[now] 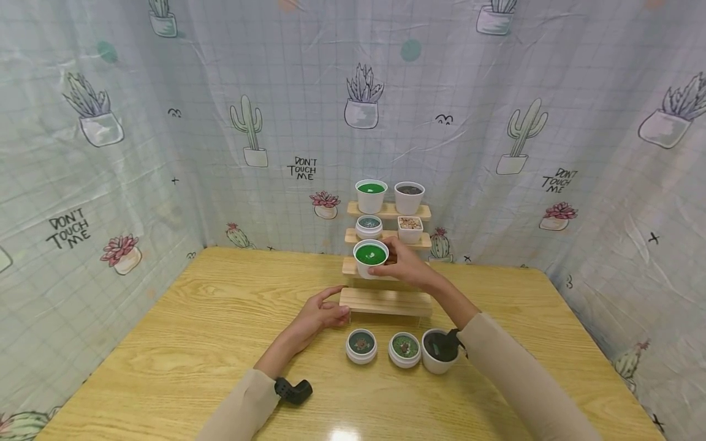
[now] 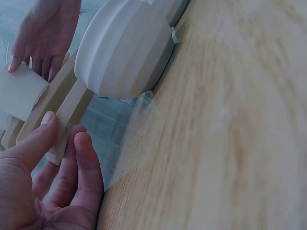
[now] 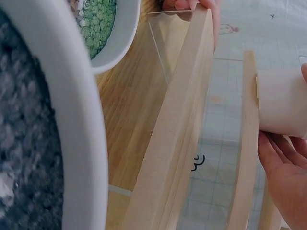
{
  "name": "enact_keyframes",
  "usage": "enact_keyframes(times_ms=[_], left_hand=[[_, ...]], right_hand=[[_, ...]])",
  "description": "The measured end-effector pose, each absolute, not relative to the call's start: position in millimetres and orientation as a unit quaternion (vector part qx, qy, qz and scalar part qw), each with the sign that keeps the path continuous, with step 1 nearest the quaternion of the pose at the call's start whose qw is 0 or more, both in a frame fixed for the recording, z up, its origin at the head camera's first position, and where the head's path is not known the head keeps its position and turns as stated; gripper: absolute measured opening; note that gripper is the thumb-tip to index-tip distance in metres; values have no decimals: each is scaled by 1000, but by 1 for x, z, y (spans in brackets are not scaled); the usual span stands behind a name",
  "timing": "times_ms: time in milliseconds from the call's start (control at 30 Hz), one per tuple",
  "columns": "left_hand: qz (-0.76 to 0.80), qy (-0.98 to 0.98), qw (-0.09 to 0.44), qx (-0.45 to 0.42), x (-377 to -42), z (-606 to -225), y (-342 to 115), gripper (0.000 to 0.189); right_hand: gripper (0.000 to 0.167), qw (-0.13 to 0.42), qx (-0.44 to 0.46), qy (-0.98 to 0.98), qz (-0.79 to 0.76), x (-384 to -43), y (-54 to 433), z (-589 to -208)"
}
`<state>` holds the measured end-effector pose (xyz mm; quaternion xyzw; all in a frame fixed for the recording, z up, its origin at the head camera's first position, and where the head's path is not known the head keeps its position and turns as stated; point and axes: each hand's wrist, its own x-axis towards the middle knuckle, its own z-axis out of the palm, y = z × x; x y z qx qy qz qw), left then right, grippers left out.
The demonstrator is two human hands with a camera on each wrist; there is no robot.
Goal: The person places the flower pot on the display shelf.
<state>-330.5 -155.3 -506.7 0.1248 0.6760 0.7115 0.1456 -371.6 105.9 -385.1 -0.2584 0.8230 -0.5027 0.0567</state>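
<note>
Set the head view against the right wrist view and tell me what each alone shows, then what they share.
Only the head view shows the green filling inside the held pot, the square white pot and the beige sleeves.

Only the right wrist view shows the coarse grains of the dark-filled pot up close; from the head they are just a dark surface.

Both show the right hand holding the held pot, the left hand at one end of the lowest step, and the green-grained pot.

Room above lowest tier; three pots before it, blocking
</note>
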Motion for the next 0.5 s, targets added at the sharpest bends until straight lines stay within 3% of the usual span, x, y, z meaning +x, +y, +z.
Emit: enact_keyframes(times_ms=[500], left_hand=[[716,672,145,123,-330,-506,-155,72]], right_hand=[[67,72,-233,830,-502,-372,104,-381]])
